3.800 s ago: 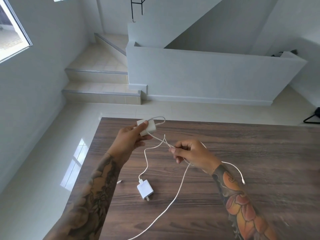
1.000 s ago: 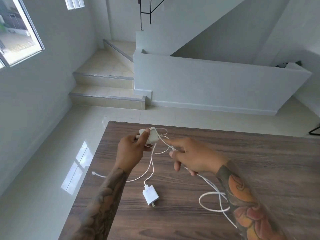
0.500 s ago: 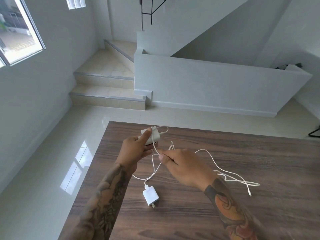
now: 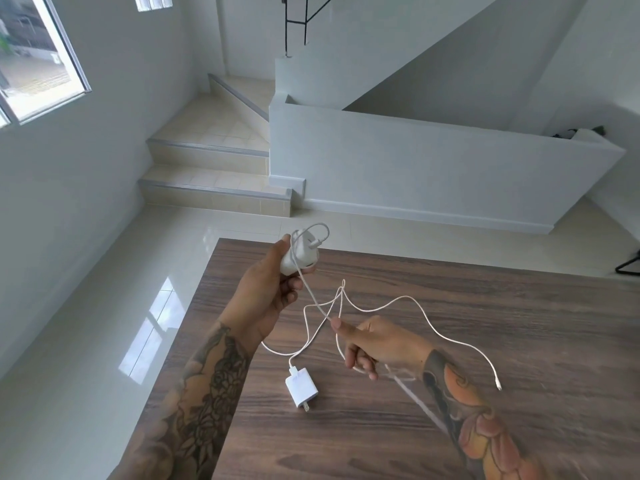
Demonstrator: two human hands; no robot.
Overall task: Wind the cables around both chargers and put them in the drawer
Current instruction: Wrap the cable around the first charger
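From the head camera we see our left hand (image 4: 268, 292) held up over the far left corner of the table (image 4: 485, 341). Its fingers are curled around a small white charger (image 4: 298, 256). One loop of the white cable (image 4: 408, 301) already lies across the charger, and a little bow of it sticks out of the top.

Our right hand (image 4: 372, 344) is lower, out over the table and nearer to us. Its thumb and first finger pinch the cable where two strands cross. From there the cable swings out in a big curve and its small plug end (image 4: 498, 386) lies on the table toward the right side.

A second charger (image 4: 300, 389) lies flat on the table near the left edge, just below our hands. Its own thin cable (image 4: 306, 336) curls up from it and gets mixed in with the first one. We cannot see any drawer here.

We think the chargers are light, hard and smooth, so they could slip. It is best to hold one by its flat sides. The cables are thin, soft and floppy. They tangle easily, so we should let the cable slide through pinched fingers and pull gently. The plug ends look small and could bend, so we should not yank them.
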